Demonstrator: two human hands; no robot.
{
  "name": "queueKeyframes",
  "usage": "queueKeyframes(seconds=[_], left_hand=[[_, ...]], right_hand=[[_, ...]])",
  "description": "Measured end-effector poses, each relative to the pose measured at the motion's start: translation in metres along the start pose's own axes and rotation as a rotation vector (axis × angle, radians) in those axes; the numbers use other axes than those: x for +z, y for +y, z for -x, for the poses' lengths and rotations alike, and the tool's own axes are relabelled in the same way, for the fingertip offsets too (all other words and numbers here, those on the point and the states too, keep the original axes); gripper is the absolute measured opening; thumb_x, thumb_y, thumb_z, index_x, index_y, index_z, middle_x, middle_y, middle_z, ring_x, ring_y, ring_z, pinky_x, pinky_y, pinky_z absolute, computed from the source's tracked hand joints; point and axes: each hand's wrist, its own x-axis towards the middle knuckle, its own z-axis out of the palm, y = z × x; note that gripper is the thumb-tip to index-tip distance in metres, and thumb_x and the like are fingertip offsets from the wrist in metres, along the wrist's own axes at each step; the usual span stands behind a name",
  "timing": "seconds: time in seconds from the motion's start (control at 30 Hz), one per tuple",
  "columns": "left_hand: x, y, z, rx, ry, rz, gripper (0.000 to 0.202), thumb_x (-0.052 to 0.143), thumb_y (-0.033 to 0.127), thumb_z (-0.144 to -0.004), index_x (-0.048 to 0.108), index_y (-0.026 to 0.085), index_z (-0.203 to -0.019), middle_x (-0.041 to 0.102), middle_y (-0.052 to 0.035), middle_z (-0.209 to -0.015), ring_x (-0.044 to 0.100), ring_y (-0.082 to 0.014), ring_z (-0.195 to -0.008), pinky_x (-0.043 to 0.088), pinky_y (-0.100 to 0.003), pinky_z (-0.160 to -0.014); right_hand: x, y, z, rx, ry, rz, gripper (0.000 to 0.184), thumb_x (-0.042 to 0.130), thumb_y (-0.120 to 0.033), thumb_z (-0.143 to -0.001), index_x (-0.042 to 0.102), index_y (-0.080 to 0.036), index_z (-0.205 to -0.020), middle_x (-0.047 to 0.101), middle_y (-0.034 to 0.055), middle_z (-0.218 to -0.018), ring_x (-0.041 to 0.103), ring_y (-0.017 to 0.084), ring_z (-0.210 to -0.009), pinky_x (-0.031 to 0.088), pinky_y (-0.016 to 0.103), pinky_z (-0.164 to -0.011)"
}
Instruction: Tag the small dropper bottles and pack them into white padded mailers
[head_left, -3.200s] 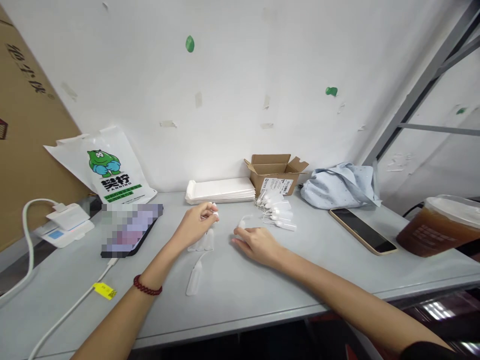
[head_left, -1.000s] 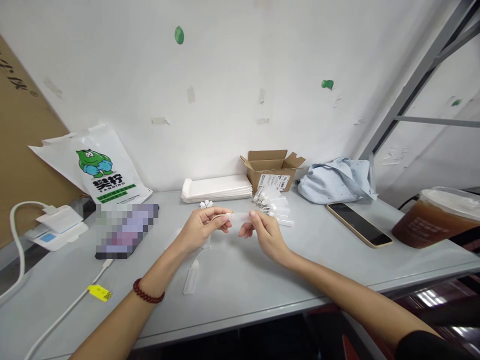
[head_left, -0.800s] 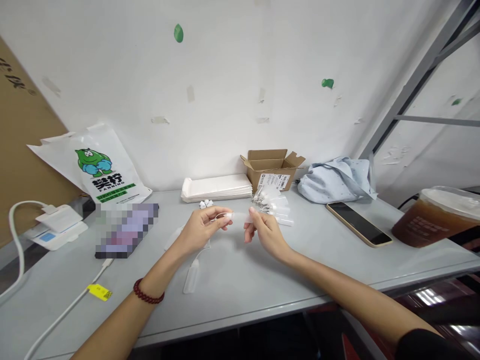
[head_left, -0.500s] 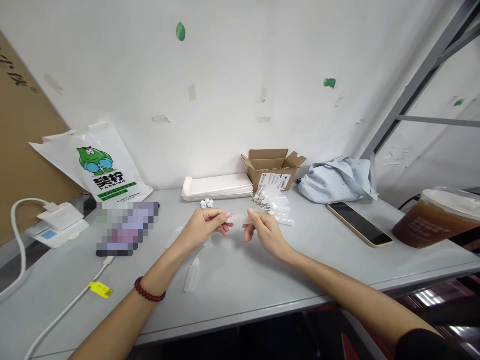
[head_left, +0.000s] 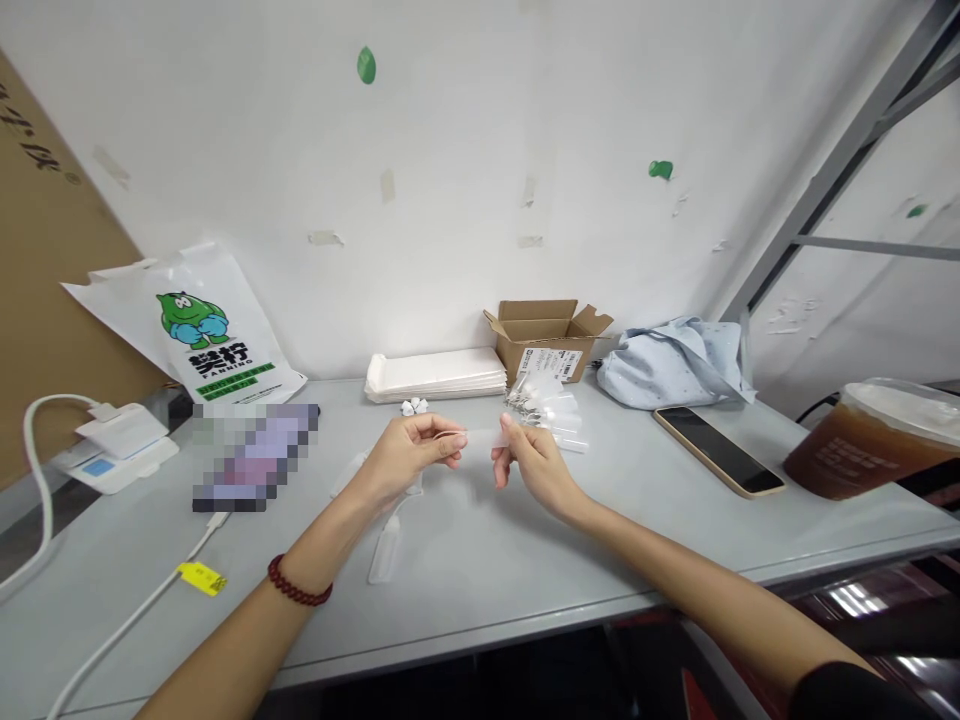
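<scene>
My left hand (head_left: 409, 458) and my right hand (head_left: 529, 462) are raised just above the grey table (head_left: 525, 560), fingertips facing each other. Between them they pinch a small clear plastic bottle (head_left: 480, 438), held sideways. The left fingers close on its left end, the right thumb and fingers on its right end. Another clear bottle (head_left: 384, 555) lies on the table below my left wrist. A heap of similar clear bottles (head_left: 551, 415) lies just beyond my right hand. A few small white caps (head_left: 412, 406) sit behind my left hand.
An open cardboard box (head_left: 546, 338) and a stack of white sheets (head_left: 435, 375) stand against the wall. A phone (head_left: 718, 452), a light blue cloth (head_left: 675, 362) and a lidded brown drink (head_left: 874, 438) are to the right. At left: a printed bag (head_left: 199, 335), a blurred device, a white cable (head_left: 127, 630).
Both hands lifted off the table and came together on the clear bottle. Over the last second they hold nearly still, with small finger shifts at its ends.
</scene>
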Motion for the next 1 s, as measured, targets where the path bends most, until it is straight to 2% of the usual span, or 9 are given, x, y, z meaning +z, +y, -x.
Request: queueKeyframes(seconds=[0.17,0.27,0.33,0.4,0.47,0.57,0.67,0.83,1.0], left_hand=[[0.001,-0.002,0.000,0.022,0.036,-0.016,0.026,0.077,0.033,-0.065,0.068,0.015,-0.081,0.064,0.0001,-0.070,0.059,-0.0118,-0.065,0.047,-0.028,-0.070],[0.002,0.000,0.000,0.043,0.050,-0.033,0.026,0.078,0.032,-0.063,0.067,0.015,-0.079,0.064,0.0001,-0.069,0.059,-0.0130,-0.067,0.048,-0.028,-0.070],[0.004,0.000,0.000,0.048,0.059,-0.046,0.026,0.078,0.032,-0.063,0.067,0.015,-0.079,0.065,-0.0005,-0.071,0.060,-0.0137,-0.068,0.048,-0.029,-0.070],[0.006,0.001,0.001,0.036,0.071,-0.050,0.025,0.076,0.033,-0.065,0.067,0.015,-0.079,0.065,-0.0011,-0.072,0.059,-0.0134,-0.067,0.048,-0.029,-0.070],[0.008,0.000,0.001,0.014,0.068,-0.045,0.024,0.073,0.035,-0.068,0.068,0.014,-0.079,0.065,-0.0015,-0.071,0.059,-0.0130,-0.066,0.049,-0.028,-0.069],[0.008,-0.001,0.000,-0.019,0.033,-0.022,0.025,0.071,0.037,-0.070,0.068,0.013,-0.077,0.065,-0.0023,-0.069,0.059,-0.0135,-0.065,0.049,-0.028,-0.067],[0.007,-0.001,0.000,-0.056,0.002,-0.007,0.027,0.072,0.039,-0.069,0.068,0.013,-0.074,0.064,-0.0028,-0.067,0.058,-0.0129,-0.062,0.049,-0.028,-0.066],[0.005,0.005,0.002,-0.140,-0.052,-0.008,0.030,0.073,0.041,-0.067,0.066,0.012,-0.068,0.062,-0.0018,-0.063,0.056,-0.0109,-0.056,0.048,-0.027,-0.063],[0.002,0.004,0.004,-0.228,-0.111,-0.036,0.034,0.069,0.044,-0.070,0.062,0.012,-0.062,0.060,-0.0009,-0.057,0.056,-0.0102,-0.052,0.046,-0.024,-0.057]], right_hand=[[-0.002,0.002,-0.003,0.015,-0.020,-0.040,0.060,0.036,-0.062,-0.086,0.053,-0.016,-0.052,0.055,0.0029,-0.040,0.051,0.012,-0.045,0.044,0.025,-0.056],[-0.003,0.003,-0.003,-0.027,-0.022,-0.013,0.057,0.036,-0.059,-0.087,0.057,-0.014,-0.058,0.059,0.0043,-0.048,0.052,0.012,-0.048,0.044,0.026,-0.055],[-0.003,0.004,-0.003,-0.095,0.006,0.045,0.050,0.039,-0.054,-0.088,0.064,-0.012,-0.082,0.064,0.0044,-0.060,0.054,0.012,-0.052,0.044,0.025,-0.055],[-0.003,0.006,-0.003,-0.172,0.023,0.123,0.044,0.044,-0.049,-0.088,0.057,-0.013,-0.110,0.066,0.0033,-0.069,0.056,0.012,-0.056,0.044,0.025,-0.055],[-0.003,0.007,-0.003,-0.236,0.005,0.182,0.042,0.048,-0.043,-0.088,0.051,-0.016,-0.119,0.065,0.0028,-0.076,0.057,0.012,-0.059,0.045,0.024,-0.056],[-0.003,0.010,-0.003,-0.294,-0.028,0.205,0.028,0.049,-0.037,-0.087,0.054,-0.018,-0.108,0.064,0.0044,-0.087,0.057,0.011,-0.059,0.046,0.024,-0.055],[-0.003,0.011,-0.003,-0.305,-0.027,0.215,0.020,0.050,-0.035,-0.087,0.054,-0.019,-0.099,0.062,0.0034,-0.082,0.057,0.011,-0.058,0.045,0.025,-0.054],[-0.006,0.011,-0.004,-0.368,-0.046,0.268,0.016,0.049,-0.031,-0.087,0.053,-0.019,-0.097,0.056,-0.0009,-0.064,0.055,0.012,-0.054,0.045,0.026,-0.053],[-0.007,0.016,-0.005,-0.550,-0.075,0.384,0.014,0.046,-0.027,-0.088,0.053,-0.019,-0.097,0.060,0.0037,-0.075,0.058,0.015,-0.066,0.047,0.028,-0.059]])
